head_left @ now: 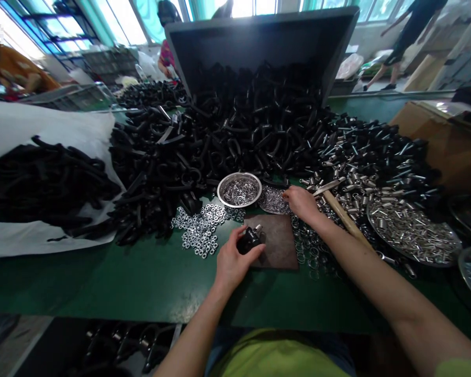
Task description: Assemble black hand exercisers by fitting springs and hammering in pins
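A green counter (141,283) spreads ahead of the person's lap, its near edge running across the lower view. Closest to that edge, the left hand (235,256) has its fingers curled partway, pinching a black fitting (252,238) with a pale metal end above a brown mat (278,241). Silver nuts (200,228) lie left of the mat, loose rings (312,256) by its right edge. Past the mat's far edge, the right hand (301,203) reaches to small metal pieces (272,199), fingertips drawn together; whether they grip anything I cannot tell. A steel bowl (239,206) stands just left of those pieces, a wooden-handled hammer (345,217) to the right. Farther back, black curved parts (235,141) heap before a tilted grey bin (259,39). Co-workers (27,68) are beyond.
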A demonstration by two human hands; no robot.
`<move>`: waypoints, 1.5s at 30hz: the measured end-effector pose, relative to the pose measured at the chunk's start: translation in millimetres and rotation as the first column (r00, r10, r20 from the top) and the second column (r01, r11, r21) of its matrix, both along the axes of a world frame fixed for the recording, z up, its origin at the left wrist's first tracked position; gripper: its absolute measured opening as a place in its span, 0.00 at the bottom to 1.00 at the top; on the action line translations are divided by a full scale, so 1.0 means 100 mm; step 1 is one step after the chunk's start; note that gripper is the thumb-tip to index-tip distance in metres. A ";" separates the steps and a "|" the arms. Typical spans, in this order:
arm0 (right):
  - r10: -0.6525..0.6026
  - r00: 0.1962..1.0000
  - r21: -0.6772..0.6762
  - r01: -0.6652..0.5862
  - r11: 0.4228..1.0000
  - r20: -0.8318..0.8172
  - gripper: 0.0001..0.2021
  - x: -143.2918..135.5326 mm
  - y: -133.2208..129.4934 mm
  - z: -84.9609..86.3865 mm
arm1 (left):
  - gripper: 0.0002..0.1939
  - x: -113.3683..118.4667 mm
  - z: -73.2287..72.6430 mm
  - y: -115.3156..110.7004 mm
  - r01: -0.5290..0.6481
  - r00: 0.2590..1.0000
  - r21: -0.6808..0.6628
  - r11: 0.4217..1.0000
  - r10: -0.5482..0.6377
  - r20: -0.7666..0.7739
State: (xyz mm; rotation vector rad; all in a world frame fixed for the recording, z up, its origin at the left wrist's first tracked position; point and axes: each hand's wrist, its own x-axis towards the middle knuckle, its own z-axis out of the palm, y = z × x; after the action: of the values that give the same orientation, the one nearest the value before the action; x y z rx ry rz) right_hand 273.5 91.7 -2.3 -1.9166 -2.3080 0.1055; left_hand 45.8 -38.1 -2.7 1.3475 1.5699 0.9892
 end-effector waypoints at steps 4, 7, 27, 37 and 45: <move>0.003 1.000 -0.032 -0.002 0.999 0.024 0.11 -0.07 0.10 -0.08 | 0.29 -0.01 -0.01 0.01 0.022 0.989 -0.043 0.999 -0.015 0.149; -0.010 1.000 -0.038 0.010 0.999 -0.001 0.12 -0.07 0.11 -0.10 | 0.28 -0.01 -0.04 0.02 0.050 0.908 -0.167 0.985 0.025 0.418; 0.052 0.366 0.001 -0.137 0.991 -0.929 0.03 -0.59 -1.01 0.19 | 0.22 0.08 0.18 -0.02 0.342 0.265 -0.397 0.852 0.318 0.910; 0.160 0.439 0.088 -0.179 0.980 -0.884 0.03 -0.65 -1.02 0.15 | 0.22 0.07 0.21 -0.06 0.331 0.298 -0.353 0.875 0.258 0.919; 0.308 0.657 0.248 -0.186 0.951 -0.688 0.07 -0.64 -1.09 0.25 | 0.20 0.12 0.19 -0.03 0.319 0.352 -0.311 0.895 0.193 0.916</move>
State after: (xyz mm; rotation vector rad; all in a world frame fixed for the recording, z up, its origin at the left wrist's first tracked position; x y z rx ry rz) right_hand 209.1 -17.0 22.7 -1.1443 -1.9092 0.5812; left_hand 58.0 -40.8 15.8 0.2820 0.6967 0.9765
